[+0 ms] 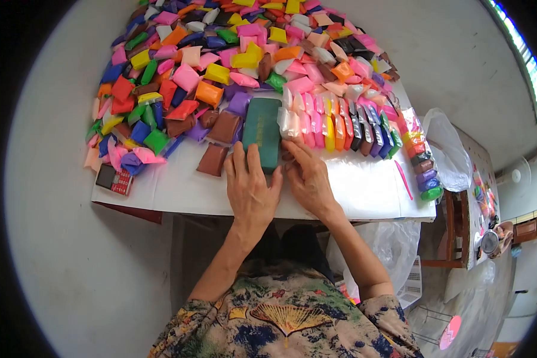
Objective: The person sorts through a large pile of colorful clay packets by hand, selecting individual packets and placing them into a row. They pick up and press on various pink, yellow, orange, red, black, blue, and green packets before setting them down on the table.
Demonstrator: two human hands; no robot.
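A dark green oblong box (261,128) lies on the white table in front of me. My left hand (252,190) is on its near end, with fingers over the top and left edge and the thumb at the right corner. Just right of the box, my right hand (309,181) has its fingers bent and somewhat apart, fingertips touching the near end of a row of colored packets (330,131). The row runs from pale peach and pink through yellow, orange, red, black and brown to blue and green. What lies beneath the right fingertips is partly hidden.
A large heap of small colored packets (218,74) covers the table's far side. Brown packets (210,160) lie left of the box. A filled strip of packets (422,156) and a pink stick (403,179) lie right; a red phone (114,180) lies at the left edge.
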